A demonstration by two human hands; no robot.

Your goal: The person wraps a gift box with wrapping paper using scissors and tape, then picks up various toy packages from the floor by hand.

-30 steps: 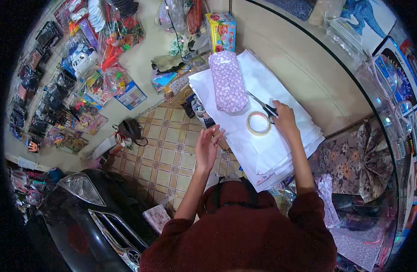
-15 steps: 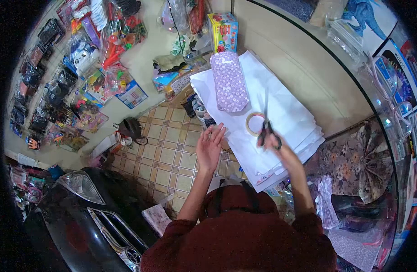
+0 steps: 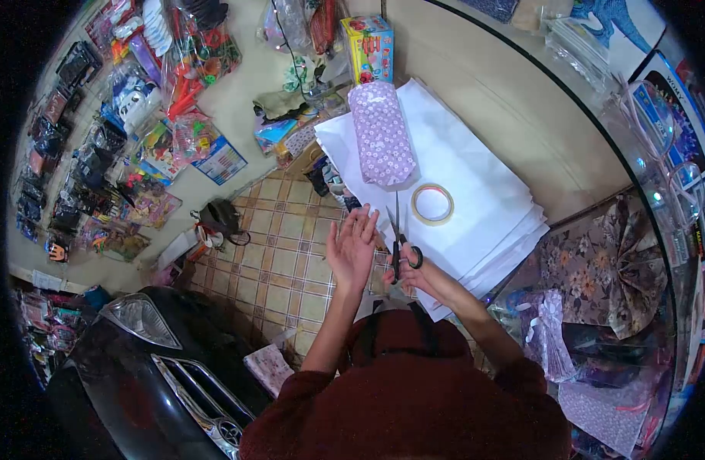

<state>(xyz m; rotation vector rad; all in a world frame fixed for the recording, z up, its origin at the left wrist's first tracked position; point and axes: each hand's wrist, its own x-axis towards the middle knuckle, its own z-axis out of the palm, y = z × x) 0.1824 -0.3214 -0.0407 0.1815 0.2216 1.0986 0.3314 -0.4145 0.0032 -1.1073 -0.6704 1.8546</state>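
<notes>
Black-handled scissors (image 3: pixel 399 239) are held by my right hand (image 3: pixel 414 274), with the blades pointing away from me and slightly parted. My left hand (image 3: pixel 352 249) is palm up with its fingers spread and holds nothing, close to the left edge of the white paper sheets (image 3: pixel 475 184). On the paper lies a roll of tape (image 3: pixel 432 205), to the right of the scissors. A bundle wrapped in purple flowered paper (image 3: pixel 382 134) rests at the far left part of the stack.
Behind the wrapped bundle stands a colourful box (image 3: pixel 368 50). A glass edge (image 3: pixel 598 130) curves along the right side. Packaged goods hang on the left wall. The tiled floor (image 3: pixel 280 253) and a black toy car (image 3: pixel 153 368) are at lower left.
My right hand has moved left and toward me with the scissors, away from the tape roll. My left hand has barely moved. The whole view has shifted slightly.
</notes>
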